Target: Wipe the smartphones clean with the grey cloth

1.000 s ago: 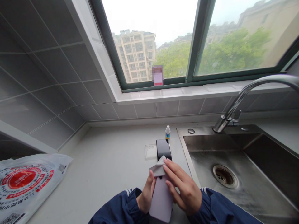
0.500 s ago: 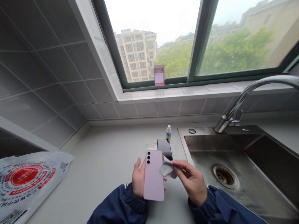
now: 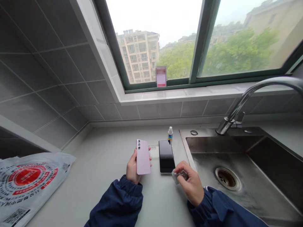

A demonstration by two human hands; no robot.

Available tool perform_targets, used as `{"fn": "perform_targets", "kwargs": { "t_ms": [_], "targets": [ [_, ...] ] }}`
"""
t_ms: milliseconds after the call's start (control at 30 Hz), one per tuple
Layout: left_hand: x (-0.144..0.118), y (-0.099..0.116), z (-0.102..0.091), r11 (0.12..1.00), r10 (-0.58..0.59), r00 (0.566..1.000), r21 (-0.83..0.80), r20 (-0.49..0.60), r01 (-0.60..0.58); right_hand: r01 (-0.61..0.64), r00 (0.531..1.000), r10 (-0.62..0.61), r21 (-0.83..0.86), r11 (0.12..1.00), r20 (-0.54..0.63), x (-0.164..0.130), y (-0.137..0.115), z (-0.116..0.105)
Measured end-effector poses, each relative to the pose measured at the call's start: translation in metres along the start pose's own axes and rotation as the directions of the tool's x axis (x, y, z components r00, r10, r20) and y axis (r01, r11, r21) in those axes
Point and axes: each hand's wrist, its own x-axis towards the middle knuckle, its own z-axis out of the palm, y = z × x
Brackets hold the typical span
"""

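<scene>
My left hand (image 3: 132, 168) grips a lilac smartphone (image 3: 143, 159) from below, its back with several camera lenses facing up. Fingertips show past the phone's right edge. Pinched in my right hand (image 3: 191, 183) is a crumpled grey-white cloth (image 3: 176, 177), partly hidden by the fingers. Between the hands a second, dark-screened phone (image 3: 166, 157) lies flat on the counter, screen up. A clear phone case (image 3: 154, 152) is beside it, partly hidden behind the lilac phone. Just beyond the dark phone stands a small white-capped bottle (image 3: 170, 133).
A steel sink (image 3: 189, 154) with a chrome faucet (image 3: 239, 105) is on the right. At the left lies a white plastic bag (image 3: 44, 167) with red print. A blurred pink card (image 3: 161, 76) leans at the window above the counter (image 3: 106, 148).
My left hand has carried the lilac phone left and farther from me, uncovering the dark phone. My right hand has drawn the cloth off the phone and lowered slightly; the cloth is more bunched.
</scene>
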Motion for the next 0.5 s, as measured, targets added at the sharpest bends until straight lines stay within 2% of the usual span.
{"fn": "perform_targets", "kwargs": {
  "t_ms": [167, 267, 333, 400, 467, 500],
  "targets": [
    [0.011, 0.000, -0.007, 0.949, 0.123, 0.981, 0.306, -0.147, -0.073, 0.012, 1.000, -0.012, -0.006, 1.000, 0.018, 0.000, -0.001, 0.001],
    [0.019, 0.001, -0.009, 0.807, 0.247, 0.952, 0.582, -0.182, -0.098, 0.029, 0.999, -0.029, -0.007, 1.000, 0.025, 0.000, -0.002, 0.002],
    [0.023, 0.001, -0.006, 0.591, 0.362, 0.923, 0.798, -0.133, -0.117, 0.041, 0.999, -0.040, -0.009, 0.999, 0.028, -0.001, -0.003, 0.002],
    [0.025, 0.001, -0.001, 0.290, 0.447, 0.893, 0.953, -0.052, -0.090, 0.054, 0.998, -0.053, -0.011, 0.998, 0.031, -0.001, -0.003, 0.002],
    [0.027, -0.001, 0.007, 0.024, 0.460, 0.888, 1.000, -0.001, -0.011, 0.066, 0.997, -0.065, -0.012, 0.998, 0.035, -0.001, -0.003, 0.002],
    [0.029, -0.003, 0.011, -0.071, 0.445, 0.895, 0.997, 0.005, 0.030, 0.070, 0.997, -0.069, -0.013, 0.997, 0.038, -0.001, -0.004, 0.002]
  ]
}}
